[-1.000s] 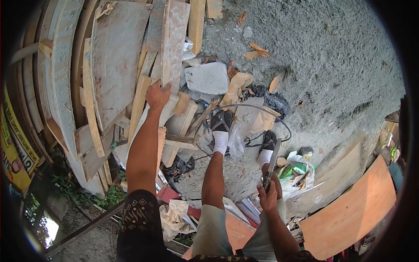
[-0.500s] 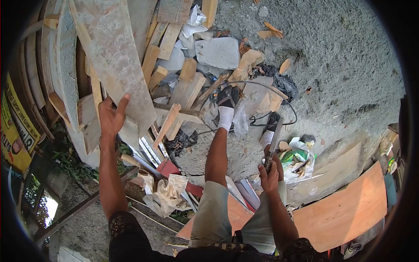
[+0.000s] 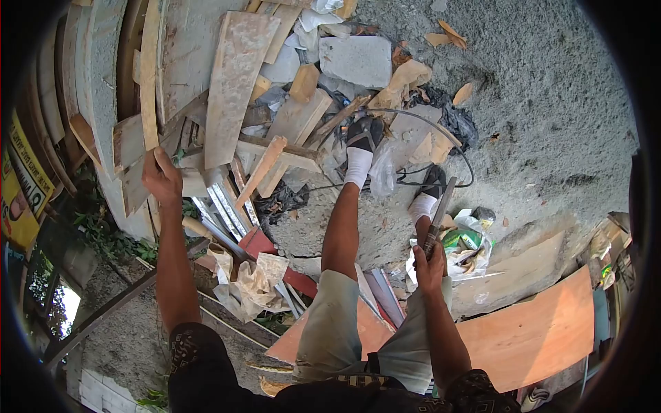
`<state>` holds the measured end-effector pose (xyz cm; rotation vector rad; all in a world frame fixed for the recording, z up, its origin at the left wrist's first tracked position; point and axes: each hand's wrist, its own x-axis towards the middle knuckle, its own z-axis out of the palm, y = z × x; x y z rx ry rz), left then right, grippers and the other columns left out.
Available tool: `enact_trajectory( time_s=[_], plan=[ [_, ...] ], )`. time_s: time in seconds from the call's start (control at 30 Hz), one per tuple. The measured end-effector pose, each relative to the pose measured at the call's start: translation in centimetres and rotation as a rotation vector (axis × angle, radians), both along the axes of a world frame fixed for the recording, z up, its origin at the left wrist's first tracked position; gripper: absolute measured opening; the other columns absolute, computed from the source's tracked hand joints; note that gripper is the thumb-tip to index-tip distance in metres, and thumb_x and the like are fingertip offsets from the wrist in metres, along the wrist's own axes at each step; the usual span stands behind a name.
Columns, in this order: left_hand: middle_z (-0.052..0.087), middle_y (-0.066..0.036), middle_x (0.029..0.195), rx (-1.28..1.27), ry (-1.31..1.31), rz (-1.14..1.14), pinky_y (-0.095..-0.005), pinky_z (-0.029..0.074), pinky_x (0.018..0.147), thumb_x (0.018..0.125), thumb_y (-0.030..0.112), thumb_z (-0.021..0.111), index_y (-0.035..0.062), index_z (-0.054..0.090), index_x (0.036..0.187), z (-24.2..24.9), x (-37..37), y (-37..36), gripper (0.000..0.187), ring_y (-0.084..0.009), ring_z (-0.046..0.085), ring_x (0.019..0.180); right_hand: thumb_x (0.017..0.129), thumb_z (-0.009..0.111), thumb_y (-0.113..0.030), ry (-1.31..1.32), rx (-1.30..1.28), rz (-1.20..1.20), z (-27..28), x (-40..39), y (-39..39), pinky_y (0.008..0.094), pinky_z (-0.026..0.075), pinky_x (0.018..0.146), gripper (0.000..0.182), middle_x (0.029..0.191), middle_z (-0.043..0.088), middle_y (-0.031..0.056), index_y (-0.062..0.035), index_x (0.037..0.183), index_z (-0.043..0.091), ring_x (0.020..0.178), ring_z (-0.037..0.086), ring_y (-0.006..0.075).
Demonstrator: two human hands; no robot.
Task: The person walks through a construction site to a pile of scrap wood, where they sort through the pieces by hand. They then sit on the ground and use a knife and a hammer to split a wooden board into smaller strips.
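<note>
My left hand is closed around the lower end of a long narrow wooden strip at the left. In my right hand is a long tool with a wrapped handle and a greyish blade that points up and away from me; what kind of tool it is I cannot tell. A wide stained board lies on the wood pile, right of my left hand and apart from it.
Long boards lean at the left. A concrete block, black cable, crumpled paper and metal strips surround my feet. An orange plywood sheet lies at the lower right.
My left hand has let go of the wide board and taken hold of the narrow strip. The wide board now lies farther right on the pile. My right hand still holds the tool.
</note>
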<state>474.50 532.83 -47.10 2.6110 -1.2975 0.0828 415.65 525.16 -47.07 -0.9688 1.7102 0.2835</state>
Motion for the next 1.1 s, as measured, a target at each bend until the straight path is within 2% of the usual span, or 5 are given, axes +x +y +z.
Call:
enact_trajectory(
  time_s=[0.2, 0.4, 0.73, 0.87, 1.1],
  plan=[
    [0.061, -0.016, 0.092, -0.154, -0.486, -0.119, -0.0462, 0.043, 0.079, 0.092, 0.016, 0.059, -0.0007, 0.060, 0.098, -4.5, -3.3, -12.5, 0.018, -0.0379, 0.056, 0.088, 0.086, 0.068, -0.034, 0.001, -0.074, 0.137, -0.3, -0.4, 0.6, 0.0318, 0.045, 0.050, 0.038, 0.064, 0.054, 0.0061, -0.0014, 0.093, 0.050, 0.053, 0.055, 0.0147],
    [0.061, -0.020, 0.098, 0.165, 0.548, -0.276, -0.0458, 0.048, 0.084, 0.079, 0.009, 0.067, 0.0006, 0.061, 0.100, -16.0, -12.8, -11.0, 0.024, -0.0407, 0.059, 0.094, 0.087, 0.067, -0.027, -0.009, 0.017, -0.018, 0.1, 1.8, 0.1, 0.0362, 0.045, 0.053, 0.033, 0.066, 0.058, 0.0112, 0.0001, 0.099, 0.051, 0.053, 0.058, 0.0206],
    [0.044, -0.031, 0.131, -0.149, 0.405, -0.167, -0.0457, 0.037, 0.105, 0.079, 0.016, 0.073, -0.0079, 0.035, 0.134, -25.7, -15.7, -34.5, 0.071, -0.0440, 0.043, 0.125, 0.087, 0.067, -0.025, -0.012, 0.009, -0.080, -0.5, 2.3, -0.4, 0.0341, 0.043, 0.052, 0.030, 0.061, 0.057, 0.0085, -0.0016, 0.095, 0.050, 0.053, 0.056, 0.0179],
    [0.044, -0.030, 0.134, -0.062, 0.623, 0.161, -0.0446, 0.038, 0.106, 0.072, 0.027, 0.080, -0.0084, 0.035, 0.135, -28.6, -14.7, -40.6, 0.085, -0.0427, 0.043, 0.126, 0.087, 0.067, -0.026, -0.031, -0.077, -0.081, -1.6, 2.3, -0.5, 0.0339, 0.044, 0.051, 0.030, 0.060, 0.057, 0.0081, -0.0016, 0.093, 0.050, 0.052, 0.056, 0.0179],
    [0.060, -0.024, 0.115, 0.064, 0.586, 0.010, -0.0436, 0.048, 0.092, 0.072, 0.028, 0.081, -0.0038, 0.048, 0.119, -24.6, -12.3, -39.7, 0.066, -0.0380, 0.060, 0.104, 0.085, 0.070, -0.028, -0.049, 0.037, -0.285, -1.8, 3.3, 0.0, 0.0337, 0.046, 0.051, 0.035, 0.059, 0.056, 0.0073, -0.0012, 0.093, 0.049, 0.052, 0.059, 0.0176]
  ],
)
